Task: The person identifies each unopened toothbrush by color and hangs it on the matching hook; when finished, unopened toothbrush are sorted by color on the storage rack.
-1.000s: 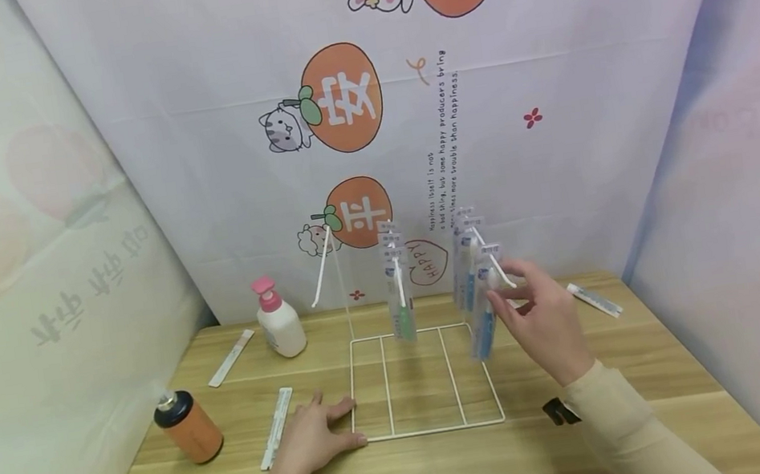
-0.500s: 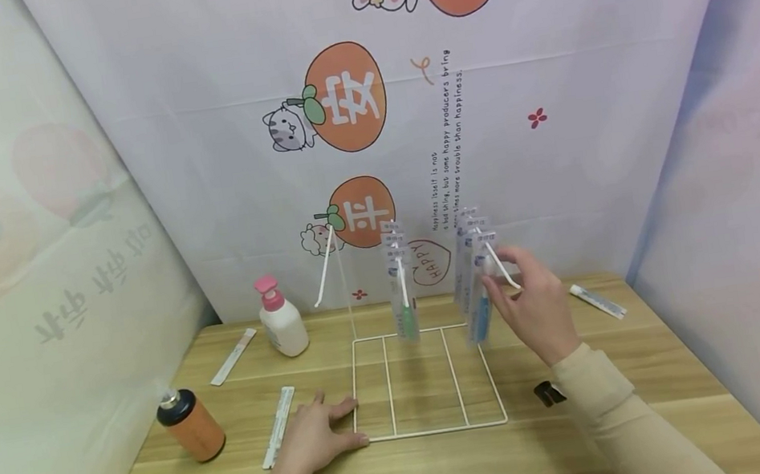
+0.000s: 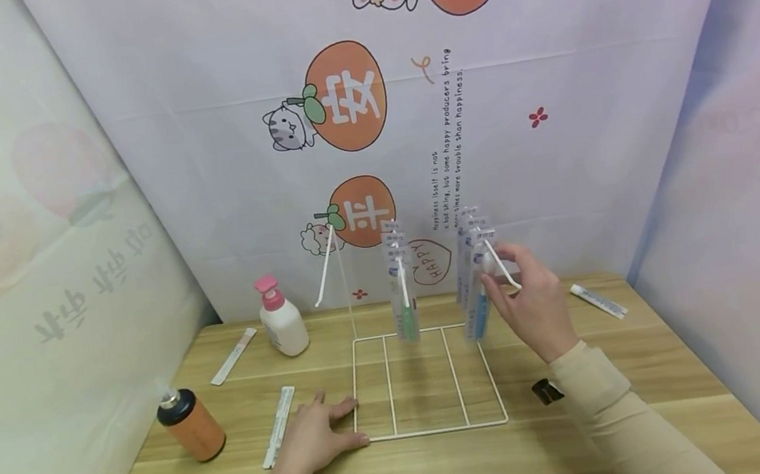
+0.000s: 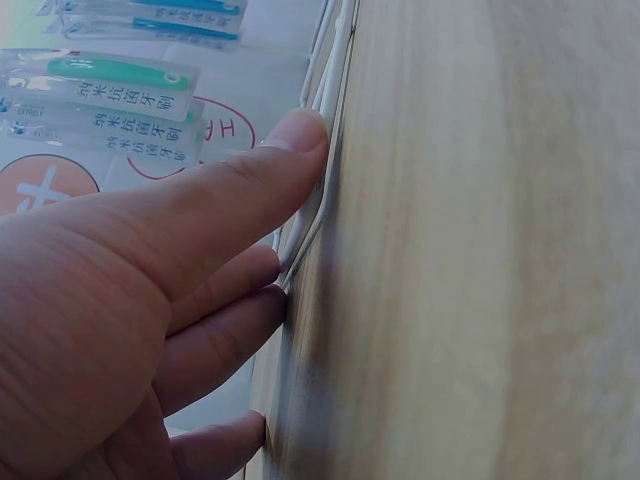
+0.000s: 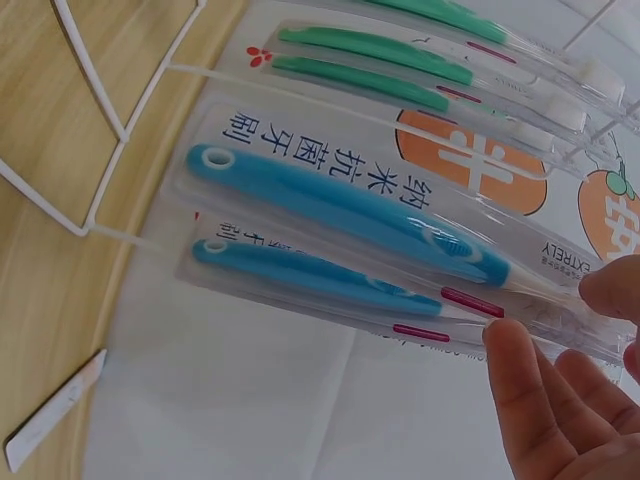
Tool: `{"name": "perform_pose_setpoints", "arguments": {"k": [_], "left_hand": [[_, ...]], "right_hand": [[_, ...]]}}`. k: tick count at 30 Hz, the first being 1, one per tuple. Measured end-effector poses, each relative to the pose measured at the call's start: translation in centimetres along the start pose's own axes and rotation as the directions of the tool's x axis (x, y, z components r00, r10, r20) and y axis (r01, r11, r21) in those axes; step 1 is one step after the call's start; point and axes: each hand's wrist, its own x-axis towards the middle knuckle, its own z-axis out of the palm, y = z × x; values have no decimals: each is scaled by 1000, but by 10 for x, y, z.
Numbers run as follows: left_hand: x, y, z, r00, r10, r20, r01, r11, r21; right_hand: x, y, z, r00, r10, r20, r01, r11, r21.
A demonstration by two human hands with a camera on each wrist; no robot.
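Observation:
My right hand (image 3: 539,308) pinches a packaged blue toothbrush (image 5: 340,210) near its head end, between thumb and fingers. That toothbrush hangs at the right-hand hook (image 3: 503,266) of a white wire rack (image 3: 436,431), in front of other packaged blue toothbrushes (image 5: 310,275). Packaged green toothbrushes (image 3: 407,322) hang from the middle hook. Nothing hangs on the left hook (image 3: 324,269). My left hand (image 3: 317,438) rests at the rack base's front left corner; in the left wrist view its thumb (image 4: 300,130) presses on the wire and its other fingers touch beside it.
A white pump bottle with a pink top (image 3: 285,327) and an orange bottle with a black cap (image 3: 193,429) stand at left. Slim flat packets lie on the wooden table: back left (image 3: 233,357), beside my left hand (image 3: 279,428) and at right (image 3: 597,301). Printed cloth encloses the table.
My right hand has moved the front blue toothbrush back along the right hook, closer to those behind it. The left hand stays on the rack base.

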Motion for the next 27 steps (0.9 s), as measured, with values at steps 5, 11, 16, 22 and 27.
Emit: {"name": "perform_pose_setpoints", "arguments": {"k": [5,11,16,22,27], "left_hand": [[0,0,1,1000,-1,3,1,1000,-2],[1,0,1,1000,-5,-3,5,1000,4],[2,1,1,1000,-9,-5,9,1000,2],[1,2,0,1000,-14,1,14,1000,1],[1,1,-1,1000,-8,-3,8,1000,3]], "right_hand": [[-1,0,0,1000,23,4,-23,999,28],[-1,0,-1,999,48,21,-49,998,46],[-4,1,-1,998,64,21,-65,997,38],[-9,3,0,996,84,33,-86,995,57],[-12,4,-1,994,101,41,-104,991,79]]}}
